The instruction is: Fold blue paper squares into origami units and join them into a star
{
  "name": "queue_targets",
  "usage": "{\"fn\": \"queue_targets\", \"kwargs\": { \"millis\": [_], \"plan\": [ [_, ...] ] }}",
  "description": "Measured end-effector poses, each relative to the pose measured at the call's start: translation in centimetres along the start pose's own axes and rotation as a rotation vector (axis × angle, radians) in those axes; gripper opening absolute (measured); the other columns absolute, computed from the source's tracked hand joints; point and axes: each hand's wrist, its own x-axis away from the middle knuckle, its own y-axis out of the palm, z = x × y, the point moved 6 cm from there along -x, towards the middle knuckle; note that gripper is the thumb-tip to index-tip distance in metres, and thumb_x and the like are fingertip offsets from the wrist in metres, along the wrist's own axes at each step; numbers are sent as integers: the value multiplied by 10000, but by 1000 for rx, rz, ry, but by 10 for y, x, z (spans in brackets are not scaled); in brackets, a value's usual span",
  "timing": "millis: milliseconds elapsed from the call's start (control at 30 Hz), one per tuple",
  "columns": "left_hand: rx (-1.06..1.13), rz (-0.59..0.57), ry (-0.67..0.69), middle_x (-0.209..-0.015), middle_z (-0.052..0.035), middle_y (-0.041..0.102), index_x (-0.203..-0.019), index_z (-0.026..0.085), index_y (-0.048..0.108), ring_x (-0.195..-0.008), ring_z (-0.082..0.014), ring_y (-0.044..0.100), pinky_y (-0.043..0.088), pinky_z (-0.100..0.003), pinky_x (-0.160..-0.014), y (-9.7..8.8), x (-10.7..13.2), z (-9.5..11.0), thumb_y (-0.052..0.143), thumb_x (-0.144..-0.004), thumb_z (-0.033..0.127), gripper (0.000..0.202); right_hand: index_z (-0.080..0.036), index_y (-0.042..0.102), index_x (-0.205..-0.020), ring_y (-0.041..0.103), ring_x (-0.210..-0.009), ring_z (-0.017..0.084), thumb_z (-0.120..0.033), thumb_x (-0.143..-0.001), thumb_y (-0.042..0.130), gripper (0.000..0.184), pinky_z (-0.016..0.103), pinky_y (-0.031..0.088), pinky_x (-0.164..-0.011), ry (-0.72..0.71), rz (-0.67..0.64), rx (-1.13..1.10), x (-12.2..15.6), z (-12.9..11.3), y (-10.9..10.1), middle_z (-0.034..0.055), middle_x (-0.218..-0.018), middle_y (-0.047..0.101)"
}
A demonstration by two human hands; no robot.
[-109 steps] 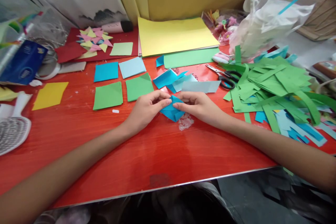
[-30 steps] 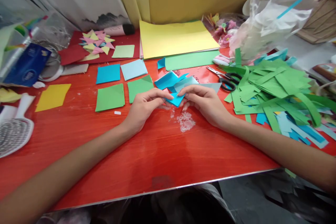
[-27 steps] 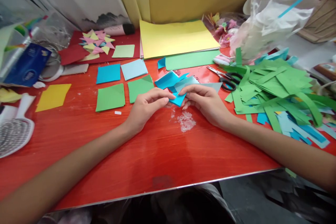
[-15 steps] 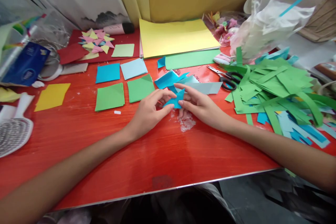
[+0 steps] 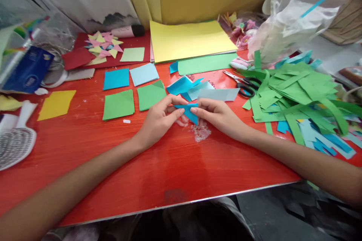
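A folded blue paper is pinched between the left hand and the right hand, over the middle of the red table. Green squares sit left of it and scissors right, and the writing on the blue box is too blurry to read. Red tabletop runs from there down to the near edge

Two hands, two green stacks, one hairbrush
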Motion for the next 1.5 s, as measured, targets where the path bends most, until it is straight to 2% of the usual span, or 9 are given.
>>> {"fn": "queue_targets", "kwargs": {
  "millis": [100, 200, 433, 667, 800, 933, 1200, 1400, 1500],
  "plan": [
    [25, 15, -9, -894, -25, 648, -936, 155, 569, -666, -106, 674, 578, -219, -598, -1, -1, -1, 611, -831, 262, 156, -159, 479, -648, 427, -549, 59, -376, -888, 552, 332, 200, 336, -519, -56, 92, 20, -1, -4, -7, -42, -593, 465],
    [34, -7, -18, -771, -6, 653, -911, 147, 571, -645, -107, 673, 573, -214, -596, 0, -1, -2, 606, -838, 253, 134, -159, 476, -626, 396, -536, 55, -371, -869, 580, 339, 199, 314, -500, -66, 138, 23, 0, -5, -9, -47, -580, 437],
    [24, 34, -48, -672, 8, 647, -820, 139, 525, -628, -116, 678, 569, -228, -622, -2, 0, -4, 604, -833, 220, 114, -161, 577, -833, 554, -591, 93, -354, -884, 564, 200, 220, 439, -564, 1, 90, -73, -2, 2, -7, -17, -675, 580],
    [-53, -44, -23, -701, 34, 601, -884, 157, 509, -603, -68, 613, 505, -185, -592, 4, -2, -5, 598, -830, 200, 113, -157, 555, -731, 488, -592, 76, -351, -872, 582, 241, 200, 382, -542, -36, 130, 3, -1, 0, -9, -23, -665, 536],
    [-134, -74, -27, -675, 46, 556, -951, 164, 535, -565, -56, 556, 471, -186, -585, 4, -1, -5, 589, -844, 230, 137, -145, 601, -772, 474, -649, 82, -338, -889, 561, 230, 209, 376, -593, -69, 100, 79, 0, -2, -8, -11, -714, 535],
    [-199, -82, -29, -676, 45, 542, -910, 173, 537, -559, -57, 533, 435, -185, -559, 4, 0, -5, 607, -839, 297, 158, -141, 614, -777, 473, -682, 89, -321, -905, 535, 235, 216, 374, -620, -109, 63, 128, 1, -4, -5, -3, -731, 536],
    [-143, 18, -53, -675, 45, 492, -795, 171, 493, -536, -51, 482, 402, -192, -531, -2, 0, -5, 592, -840, 327, 190, -150, 599, -863, 596, -565, 103, -390, -871, 580, 241, 227, 484, -567, 12, 14, -19, 1, 0, 0, -3, -644, 621],
    [-277, -48, 3, -721, 20, 507, -748, 156, 531, -660, -75, 440, 362, -213, -603, 1, -1, 0, 550, -861, 321, 202, -145, 579, -783, 624, -522, 103, -397, -852, 613, 263, 207, 476, -496, 25, -112, -4, 1, 1, 5, 6, -616, 651],
    [-275, -62, 22, -707, 24, 503, -733, 155, 533, -658, -72, 433, 351, -212, -600, 2, 1, 2, 543, -869, 316, 211, -142, 584, -794, 631, -514, 108, -413, -840, 625, 278, 207, 479, -479, 44, -120, -15, 2, 2, 7, 9, -610, 659]
  ]
}}
